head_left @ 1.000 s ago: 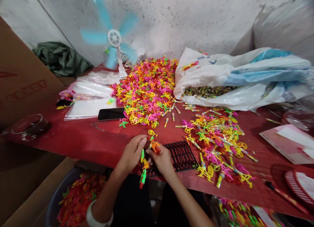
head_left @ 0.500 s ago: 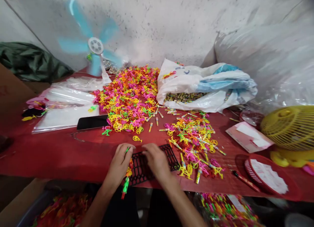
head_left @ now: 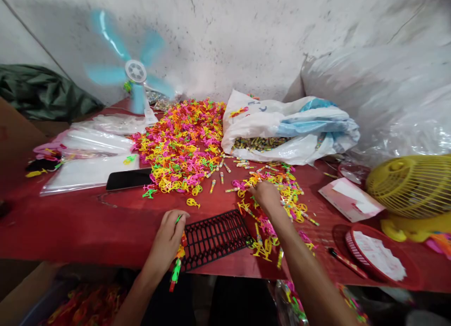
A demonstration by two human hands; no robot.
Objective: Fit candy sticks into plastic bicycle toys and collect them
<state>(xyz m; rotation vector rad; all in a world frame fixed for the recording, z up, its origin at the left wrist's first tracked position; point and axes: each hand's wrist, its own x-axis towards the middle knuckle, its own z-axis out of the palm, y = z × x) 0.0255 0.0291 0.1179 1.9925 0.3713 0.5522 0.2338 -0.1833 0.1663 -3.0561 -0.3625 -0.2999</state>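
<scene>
Below the table edge, at lower left, lies a dim heap of coloured plastic parts (head_left: pixel 84 305); to the right of my lap, a clear bag (head_left: pixel 294 300) of similar parts shows partly behind my right forearm. At the near edge of the red table (head_left: pixel 105 232), my left hand (head_left: pixel 171 234) is curled closed around a strand of plastic pieces (head_left: pixel 176 271), its green, orange and red members hanging below my palm, with a bit of green showing between the fingers. Just beside it, the black slatted rack (head_left: pixel 216 236) lies aslant on the table. My right hand (head_left: pixel 267 197) reaches over the mixed pile (head_left: pixel 267 245) of bright parts and printed tubes to the right of the rack; its fingertips are hidden, so I cannot tell whether they grasp anything. Farther right are a pen (head_left: pixel 347 262) and a red basket (head_left: pixel 352 255) containing white slips. A single yellow piece (head_left: pixel 192 202) lies beyond my left hand, short of the large multicoloured heap (head_left: pixel 183 152). A black phone (head_left: pixel 128 179) adjoins this heap on the left; an open white sack (head_left: pixel 243 124) of tubes adjoins it on the right. Behind stands a blue-bladed fan (head_left: pixel 136 71), its blades blurred, before the speckled wall (head_left: pixel 246 34).
</scene>
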